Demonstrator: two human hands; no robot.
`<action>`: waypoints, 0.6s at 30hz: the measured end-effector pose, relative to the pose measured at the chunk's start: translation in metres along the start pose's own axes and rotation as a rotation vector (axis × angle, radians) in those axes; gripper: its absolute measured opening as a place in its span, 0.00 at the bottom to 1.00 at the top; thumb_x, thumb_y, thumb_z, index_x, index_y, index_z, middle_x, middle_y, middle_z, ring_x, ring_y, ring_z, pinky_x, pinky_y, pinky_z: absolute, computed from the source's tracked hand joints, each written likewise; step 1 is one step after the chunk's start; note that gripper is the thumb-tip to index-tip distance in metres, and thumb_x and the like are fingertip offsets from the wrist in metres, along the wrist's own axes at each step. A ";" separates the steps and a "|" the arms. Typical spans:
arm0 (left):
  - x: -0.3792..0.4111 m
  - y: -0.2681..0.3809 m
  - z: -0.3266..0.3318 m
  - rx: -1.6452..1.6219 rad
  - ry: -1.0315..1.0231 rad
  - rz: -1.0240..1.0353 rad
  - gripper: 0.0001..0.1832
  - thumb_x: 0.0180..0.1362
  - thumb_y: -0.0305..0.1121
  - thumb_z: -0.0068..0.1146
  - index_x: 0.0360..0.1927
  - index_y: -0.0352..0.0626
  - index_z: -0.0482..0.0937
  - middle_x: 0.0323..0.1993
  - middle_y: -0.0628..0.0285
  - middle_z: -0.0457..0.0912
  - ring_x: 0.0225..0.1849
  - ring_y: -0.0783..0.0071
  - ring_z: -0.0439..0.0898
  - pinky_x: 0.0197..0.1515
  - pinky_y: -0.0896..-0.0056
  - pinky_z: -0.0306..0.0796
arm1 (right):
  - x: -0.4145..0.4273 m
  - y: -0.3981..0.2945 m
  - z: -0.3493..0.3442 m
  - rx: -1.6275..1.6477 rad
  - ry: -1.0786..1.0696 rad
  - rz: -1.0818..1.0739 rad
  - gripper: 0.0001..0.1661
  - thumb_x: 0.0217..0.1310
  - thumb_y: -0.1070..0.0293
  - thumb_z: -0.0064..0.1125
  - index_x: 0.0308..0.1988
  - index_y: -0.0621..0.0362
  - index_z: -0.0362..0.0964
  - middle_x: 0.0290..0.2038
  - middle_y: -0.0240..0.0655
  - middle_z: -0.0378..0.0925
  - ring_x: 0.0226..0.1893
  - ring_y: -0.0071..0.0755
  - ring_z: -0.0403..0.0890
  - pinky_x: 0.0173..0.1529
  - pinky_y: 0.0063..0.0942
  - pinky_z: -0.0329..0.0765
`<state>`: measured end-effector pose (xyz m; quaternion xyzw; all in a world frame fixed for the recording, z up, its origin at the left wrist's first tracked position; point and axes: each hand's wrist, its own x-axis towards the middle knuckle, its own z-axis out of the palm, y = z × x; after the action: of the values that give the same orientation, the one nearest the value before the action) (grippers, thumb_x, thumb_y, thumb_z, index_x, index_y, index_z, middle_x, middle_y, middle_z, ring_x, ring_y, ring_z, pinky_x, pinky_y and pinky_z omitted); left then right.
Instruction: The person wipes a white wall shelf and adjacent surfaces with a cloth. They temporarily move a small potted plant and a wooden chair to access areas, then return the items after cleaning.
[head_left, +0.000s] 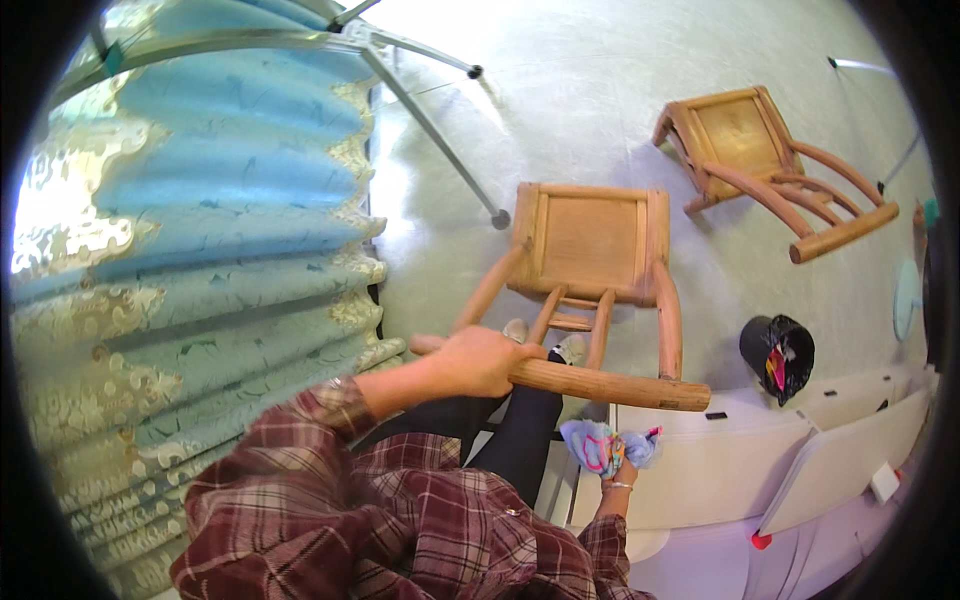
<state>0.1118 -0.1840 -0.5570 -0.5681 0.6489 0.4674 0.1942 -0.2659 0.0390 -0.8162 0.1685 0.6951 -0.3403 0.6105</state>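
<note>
My left hand is closed around the top rail of a wooden chair, left of the rail's middle. The chair stands before my feet, its flat seat facing up and its backrest towards me. Lower right of the rail, my right hand grips a bunched blue cloth with pink and multicoloured parts. The cloth hides most of the fingers. It is held apart from the chair, over the white furniture.
A second wooden chair stands farther right. A black-lined bin is beside white cabinets with a raised panel. Blue patterned curtains hang at left, near a metal frame leg.
</note>
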 end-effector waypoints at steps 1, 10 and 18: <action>-0.008 -0.010 -0.015 0.006 -0.004 0.019 0.30 0.41 0.31 0.57 0.53 0.60 0.71 0.28 0.53 0.81 0.32 0.54 0.80 0.36 0.54 0.72 | -0.015 -0.009 0.018 -0.011 0.017 -0.025 0.22 0.48 0.80 0.61 0.47 0.64 0.69 0.37 0.38 0.76 0.33 0.36 0.80 0.39 0.35 0.81; -0.106 -0.078 -0.054 0.021 -0.116 -0.039 0.29 0.37 0.32 0.60 0.49 0.64 0.74 0.23 0.59 0.79 0.29 0.55 0.78 0.33 0.56 0.71 | -0.019 0.026 0.001 -0.156 -0.078 0.028 0.22 0.53 0.81 0.54 0.51 0.63 0.66 0.41 0.43 0.76 0.38 0.41 0.81 0.42 0.41 0.81; -0.190 -0.162 -0.024 -0.079 0.004 -0.263 0.29 0.32 0.31 0.63 0.45 0.57 0.77 0.30 0.55 0.80 0.33 0.54 0.79 0.36 0.58 0.72 | -0.038 0.045 0.001 -0.276 -0.005 0.007 0.24 0.54 0.77 0.56 0.52 0.59 0.65 0.42 0.40 0.76 0.38 0.38 0.80 0.41 0.38 0.81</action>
<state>0.3201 -0.0850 -0.4595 -0.6563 0.5504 0.4619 0.2302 -0.2281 0.0777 -0.7917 0.0846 0.7332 -0.2395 0.6308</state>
